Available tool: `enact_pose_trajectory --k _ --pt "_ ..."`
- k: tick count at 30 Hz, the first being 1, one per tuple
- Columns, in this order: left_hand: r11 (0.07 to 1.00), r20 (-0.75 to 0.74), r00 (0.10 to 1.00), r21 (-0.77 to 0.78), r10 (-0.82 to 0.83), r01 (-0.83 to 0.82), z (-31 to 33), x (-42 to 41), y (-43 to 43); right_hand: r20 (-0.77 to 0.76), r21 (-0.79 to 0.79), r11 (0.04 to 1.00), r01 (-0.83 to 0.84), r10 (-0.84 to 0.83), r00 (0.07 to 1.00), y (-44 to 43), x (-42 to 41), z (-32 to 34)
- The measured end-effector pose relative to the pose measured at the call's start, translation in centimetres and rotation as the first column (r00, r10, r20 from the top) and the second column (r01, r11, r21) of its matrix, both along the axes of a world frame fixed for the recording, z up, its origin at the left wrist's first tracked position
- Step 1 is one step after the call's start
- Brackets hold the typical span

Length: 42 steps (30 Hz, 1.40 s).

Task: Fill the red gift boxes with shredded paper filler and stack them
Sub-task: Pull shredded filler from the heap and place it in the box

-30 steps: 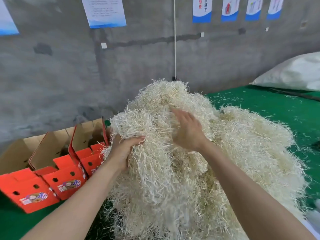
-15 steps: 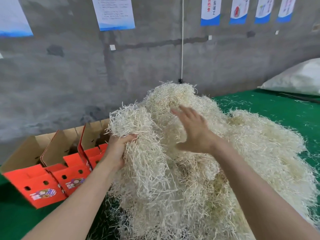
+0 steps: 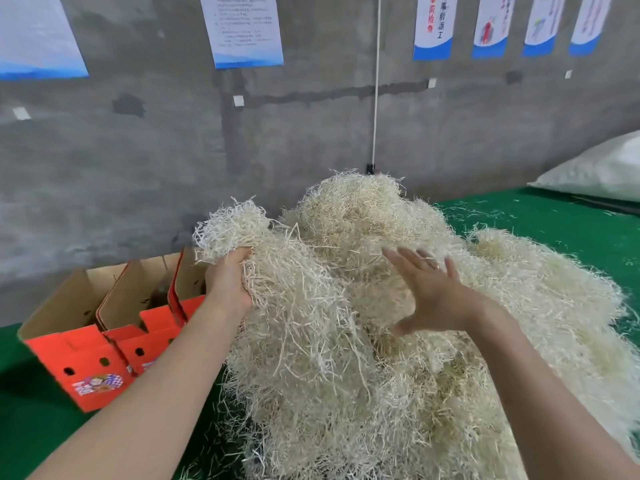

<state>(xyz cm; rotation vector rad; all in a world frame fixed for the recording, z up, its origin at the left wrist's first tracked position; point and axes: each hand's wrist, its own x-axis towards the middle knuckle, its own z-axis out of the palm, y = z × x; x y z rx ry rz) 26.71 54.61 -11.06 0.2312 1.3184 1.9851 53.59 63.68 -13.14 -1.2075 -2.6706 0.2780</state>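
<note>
Left hand (image 3: 228,285) of mine grips a clump of pale cream shredded paper filler (image 3: 235,226), fingers curled deep into it. Over the last second I have drawn it up and to the left, so its top now stands apart from the big tangled heap of the same cream shreds (image 3: 381,375), though strands still trail down into it. My right hand (image 3: 433,296), which a second ago pressed on the heap, has lifted off and seems to hover just above it, fingers straight and spread, holding nothing. I judge the handful nearly torn free, ready to go across. The red corrugated cardboard gift boxes (image 3: 79,358) stand open in a row on the green cloth tabletop (image 3: 554,220), just left of the heap; whether any filler lies inside I cannot tell.
</note>
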Motion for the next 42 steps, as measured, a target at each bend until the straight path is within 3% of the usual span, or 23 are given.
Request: enact_pose_trajectory --k 2,4,6,7,9,10,11,12,15,17,19,20,21,22,24,26,29,32,34,37,40,42 --pt "0.999 0.04 0.999 0.035 -0.036 0.035 0.1 0.6 0.0 -0.04 0.137 0.988 -0.077 0.083 0.996 -3.1 -1.0 -0.4" --pt "0.994 0.088 0.992 0.076 -0.088 0.082 0.7 1.2 -0.1 -0.139 0.046 0.993 -0.105 0.111 0.984 -7.1 -3.9 -2.5" --pt "0.984 0.117 0.982 0.12 -0.149 0.135 1.0 2.0 -0.1 -0.316 -0.108 0.993 -0.057 0.02 0.949 -9.5 -6.7 -4.0" --pt "0.977 0.099 0.977 0.116 -0.191 0.179 0.9 2.7 -0.2 -0.445 -0.152 0.987 -0.051 -0.022 0.895 -9.5 -7.6 -4.1" --pt "0.983 -0.055 0.982 0.024 -0.182 0.183 0.0 3.4 -0.3 -0.727 -0.152 0.988 -0.012 -0.104 0.678 -7.5 -8.7 -3.4" --pt "0.989 -0.195 0.97 -0.015 -0.146 0.146 -0.8 3.5 -0.4 -0.808 -0.201 0.979 0.024 -0.18 0.562 -6.4 -9.0 -2.3" --pt "0.988 -0.278 0.948 -0.038 -0.152 0.147 -1.4 3.5 -0.4 -0.833 -0.234 0.971 0.053 -0.229 0.504 -5.3 -9.3 -1.3" --pt "0.975 -0.381 0.898 -0.072 -0.22 0.209 -2.2 3.2 -0.5 -0.828 -0.23 0.969 0.088 -0.242 0.505 -4.7 -9.6 -0.4" --pt "0.825 -0.244 0.789 -0.128 -0.564 0.55 -3.0 3.1 -1.7 -0.827 -0.162 0.981 0.106 -0.194 0.528 -5.2 -10.9 1.7" --pt "0.765 -0.207 0.737 -0.139 -0.643 0.629 -3.4 3.3 -2.2 -0.814 -0.218 0.974 -0.054 -0.151 0.561 -5.9 -11.2 2.6" --pt "0.839 -0.312 0.78 -0.158 -0.543 0.521 -3.8 3.6 -2.1 -0.82 -0.354 0.844 -0.403 -0.073 0.567 -6.2 -10.5 3.4" --pt "0.888 -0.307 0.834 -0.125 -0.458 0.442 -3.5 3.8 -2.0 -0.838 -0.37 0.762 -0.532 -0.027 0.545 -6.1 -9.7 4.0" --pt "0.929 -0.274 0.888 -0.098 -0.37 0.356 -3.2 3.7 -1.7 -0.861 -0.34 0.737 -0.584 0.006 0.509 -5.6 -8.9 4.4" --pt "0.954 -0.216 0.93 -0.081 -0.298 0.287 -2.9 3.3 -1.6 -0.886 -0.293 0.765 -0.573 0.009 0.464 -4.8 -8.1 4.7" --pt "0.966 -0.132 0.957 -0.01 -0.257 0.258 -2.4 2.7 -1.5 -0.912 -0.226 0.893 -0.39 -0.054 0.407 -2.9 -6.8 4.8" --pt "0.948 -0.085 0.947 0.04 -0.31 0.314 -1.9 2.7 -1.8 -0.866 -0.273 0.889 -0.368 -0.061 0.497 -1.9 -6.2 4.1" --pt "0.932 -0.017 0.945 0.159 -0.328 0.326 -1.2 3.3 -1.8 -0.656 -0.443 0.766 -0.465 0.076 0.751 -2.8 -8.0 1.2" --pt "0.898 0.067 0.934 0.306 -0.351 0.316 -0.2 4.4 -1.1 -0.522 -0.449 0.845 -0.29 0.015 0.853 -3.4 -10.6 -2.6" --pt "0.871 0.115 0.905 0.343 -0.409 0.351 0.3 4.8 -0.8 -0.429 -0.299 0.951 -0.073 -0.066 0.901 -2.5 -11.0 -4.5" --pt "0.865 0.054 0.887 0.255 -0.459 0.432 0.1 4.4 -0.9 -0.225 -0.02 0.986 0.167 -0.168 0.96 -0.5 -9.1 -5.9" --pt "0.87 -0.192 0.86 0.051 -0.474 0.491 -0.5 2.7 -1.5 -0.193 0.114 0.96 0.254 -0.229 0.954 1.5 -6.5 -6.1" --pt "0.817 -0.375 0.729 -0.203 -0.573 0.539 -0.5 2.1 -1.8 -0.238 0.128 0.949 0.29 -0.254 0.937 2.6 -5.3 -5.6"
